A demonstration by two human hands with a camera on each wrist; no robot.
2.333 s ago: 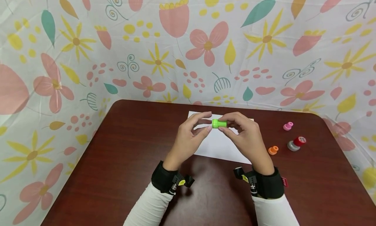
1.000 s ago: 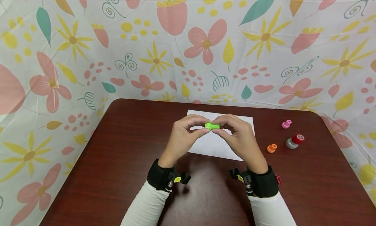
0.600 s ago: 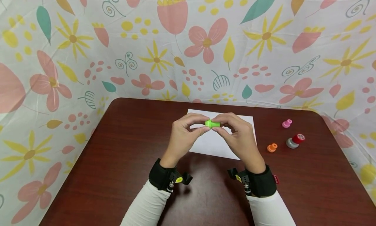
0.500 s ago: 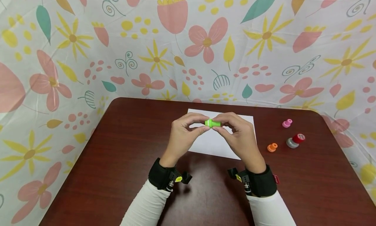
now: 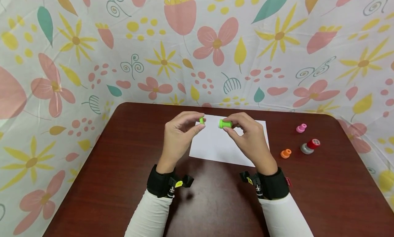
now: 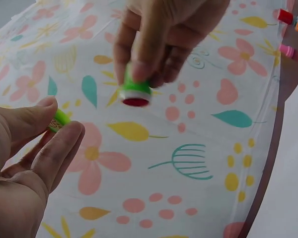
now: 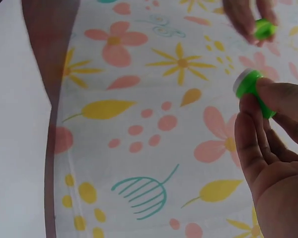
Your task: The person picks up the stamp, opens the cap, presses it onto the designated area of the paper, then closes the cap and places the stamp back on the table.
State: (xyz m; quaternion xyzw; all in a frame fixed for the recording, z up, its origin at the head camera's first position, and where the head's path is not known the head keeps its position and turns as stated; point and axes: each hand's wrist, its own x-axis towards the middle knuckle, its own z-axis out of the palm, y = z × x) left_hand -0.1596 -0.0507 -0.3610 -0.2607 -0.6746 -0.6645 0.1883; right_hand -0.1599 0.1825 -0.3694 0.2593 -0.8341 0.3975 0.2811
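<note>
While your sleeves [image 5: 149, 214] and black wrist straps [image 5: 160, 181] lie nearest the head camera, the work is just beyond them, held in the air above the counter [image 5: 123, 168]. Your left hand [image 5: 178, 136] pinches a small green cap [image 5: 201, 120] between thumb and fingers, and your right hand [image 5: 250, 137] pinches the green stamp [image 5: 226, 124] the same way, with a gap between the two pieces. The left wrist view shows a white collar [image 6: 135, 94] and a red end face [image 6: 135, 102] on the stamp, turned away from your grip. Both pieces look like light, stiff, smooth plastic, so expect little weight and some slip; a soft pinch should do. You would do well to hold the stamp by its green barrel, clear of the red face, which may be inky, and the cap by its rim, since it is small enough to drop. Half a second ago your hands met on one closed green piece; now the cap has come off and your left hand has drawn away from the right. Below and behind them lies the white paper [image 5: 215, 144]. Off to your right, the orange stamp [image 5: 286, 153], the red-and-grey stamp [image 5: 310, 146] and the pink stamp [image 5: 301, 128] stand apart from one another, with the flowered cloth [image 5: 138, 42] at the back.
</note>
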